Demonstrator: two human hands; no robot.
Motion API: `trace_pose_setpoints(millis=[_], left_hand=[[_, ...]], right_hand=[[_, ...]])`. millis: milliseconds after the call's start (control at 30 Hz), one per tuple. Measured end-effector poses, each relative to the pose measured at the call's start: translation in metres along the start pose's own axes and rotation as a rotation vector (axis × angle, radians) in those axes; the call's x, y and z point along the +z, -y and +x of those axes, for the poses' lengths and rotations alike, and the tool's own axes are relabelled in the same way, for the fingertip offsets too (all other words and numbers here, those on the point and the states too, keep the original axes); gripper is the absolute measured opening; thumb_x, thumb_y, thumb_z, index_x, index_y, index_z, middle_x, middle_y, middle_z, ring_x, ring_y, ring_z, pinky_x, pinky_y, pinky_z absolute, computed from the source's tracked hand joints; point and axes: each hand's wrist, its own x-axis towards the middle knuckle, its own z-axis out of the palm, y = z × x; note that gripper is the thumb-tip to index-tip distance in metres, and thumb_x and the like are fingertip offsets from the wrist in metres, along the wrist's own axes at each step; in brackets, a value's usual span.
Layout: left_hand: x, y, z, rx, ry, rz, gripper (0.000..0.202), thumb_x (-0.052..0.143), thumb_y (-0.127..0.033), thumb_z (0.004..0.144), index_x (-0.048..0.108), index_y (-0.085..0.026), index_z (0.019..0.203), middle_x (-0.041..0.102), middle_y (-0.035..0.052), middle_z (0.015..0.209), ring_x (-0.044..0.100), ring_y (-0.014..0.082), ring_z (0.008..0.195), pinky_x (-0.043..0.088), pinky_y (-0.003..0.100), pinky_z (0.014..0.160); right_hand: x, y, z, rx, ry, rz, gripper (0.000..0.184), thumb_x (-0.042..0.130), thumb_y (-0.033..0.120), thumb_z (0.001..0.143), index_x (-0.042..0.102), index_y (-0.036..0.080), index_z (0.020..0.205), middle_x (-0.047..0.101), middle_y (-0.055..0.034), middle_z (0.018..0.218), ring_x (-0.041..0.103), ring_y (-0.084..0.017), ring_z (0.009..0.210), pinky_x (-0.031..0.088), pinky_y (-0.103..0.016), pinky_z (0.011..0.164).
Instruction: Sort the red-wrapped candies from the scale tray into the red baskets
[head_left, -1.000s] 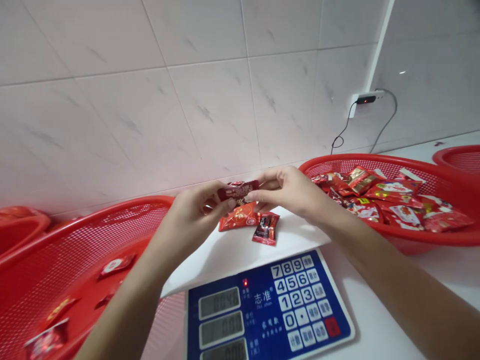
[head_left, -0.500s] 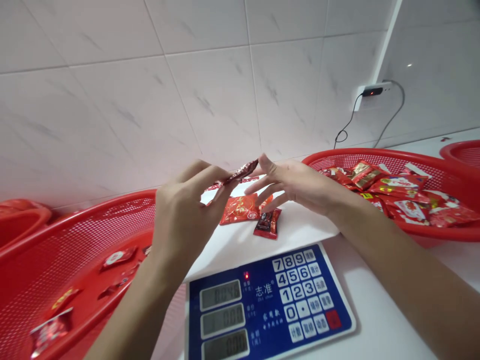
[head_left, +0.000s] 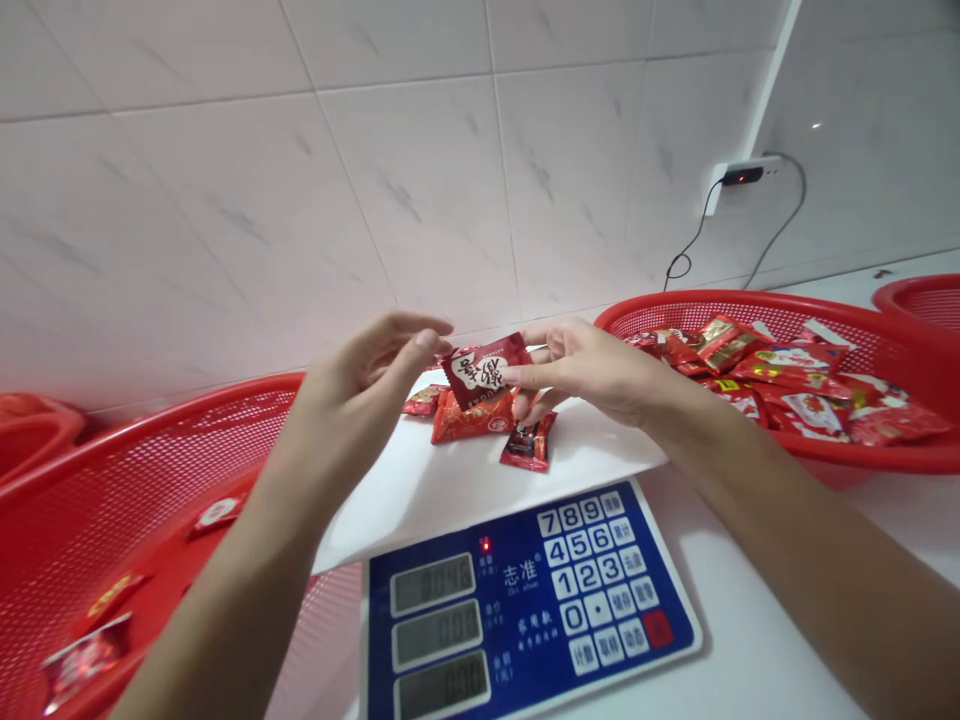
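Note:
Both my hands meet above the white pan of a scale (head_left: 450, 480). My right hand (head_left: 592, 368) pinches a dark red candy packet (head_left: 484, 368) with white lettering, holding it face up. My left hand (head_left: 360, 395) has its thumb and forefinger at the packet's left edge, fingers curved; whether they grip it I cannot tell. Under the hands, on the pan, lie an orange-red packet (head_left: 469, 420), a small dark packet (head_left: 529, 442) and another red one (head_left: 424, 400).
The scale's blue keypad panel (head_left: 525, 600) with three displays faces me. A red mesh basket (head_left: 795, 310) at right holds several red packets. A larger red basket (head_left: 150, 480) at left holds a few. A charger (head_left: 739, 177) hangs on the tiled wall.
The packet went from both hands to the left hand held edge-on, right fingers spread. Now the right hand pinches it and it is turned face up.

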Motion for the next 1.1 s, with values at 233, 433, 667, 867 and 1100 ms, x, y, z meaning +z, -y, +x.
trace_pose_setpoints(millis=[233, 433, 667, 867, 1100], left_hand=[[0.009, 0.003, 0.003, -0.083, 0.238, -0.222, 0.031, 0.082, -0.046, 0.076, 0.074, -0.02, 0.09, 0.077, 0.0052, 0.082, 0.073, 0.0214, 0.077, 0.058, 0.03, 0.072], [0.011, 0.005, 0.003, -0.007, 0.215, -0.13, 0.014, 0.07, -0.032, 0.087, 0.074, -0.019, 0.089, 0.076, 0.003, 0.079, 0.071, 0.0189, 0.077, 0.055, 0.027, 0.071], [0.005, 0.007, 0.005, -0.025, 0.263, -0.121, 0.017, 0.069, -0.035, 0.085, 0.075, -0.02, 0.091, 0.078, 0.0041, 0.085, 0.072, 0.0201, 0.079, 0.054, 0.029, 0.071], [0.002, 0.006, 0.003, -0.069, 0.31, -0.021, 0.027, 0.061, -0.041, 0.091, 0.077, -0.02, 0.098, 0.08, 0.0064, 0.094, 0.074, 0.0266, 0.092, 0.056, 0.036, 0.083], [-0.003, 0.005, 0.003, -0.127, 0.325, -0.113, 0.029, 0.066, -0.041, 0.09, 0.079, -0.021, 0.106, 0.081, 0.0061, 0.101, 0.075, 0.0237, 0.09, 0.057, 0.032, 0.081]], right_hand=[[0.005, 0.0, -0.002, -0.003, 0.012, -0.013, 0.033, 0.065, 0.009, 0.096, 0.067, 0.005, 0.128, 0.073, -0.0057, 0.072, 0.072, -0.014, 0.063, 0.061, -0.021, 0.061], [0.002, 0.002, -0.005, 0.01, 0.074, -0.082, 0.035, 0.053, 0.002, 0.097, 0.064, 0.004, 0.13, 0.073, -0.0065, 0.068, 0.074, -0.015, 0.062, 0.06, -0.019, 0.058], [0.003, 0.004, -0.007, 0.034, 0.071, -0.084, 0.042, 0.053, 0.002, 0.093, 0.062, 0.006, 0.134, 0.072, -0.0067, 0.068, 0.075, -0.018, 0.065, 0.061, -0.022, 0.058], [0.002, 0.006, -0.008, 0.071, 0.037, -0.08, 0.045, 0.053, -0.001, 0.09, 0.066, 0.007, 0.131, 0.072, -0.0068, 0.071, 0.076, -0.019, 0.068, 0.063, -0.022, 0.061], [0.003, 0.011, -0.012, 0.076, 0.048, -0.108, 0.04, 0.055, 0.003, 0.093, 0.064, 0.005, 0.132, 0.074, -0.0082, 0.076, 0.076, -0.018, 0.072, 0.063, -0.023, 0.065]])
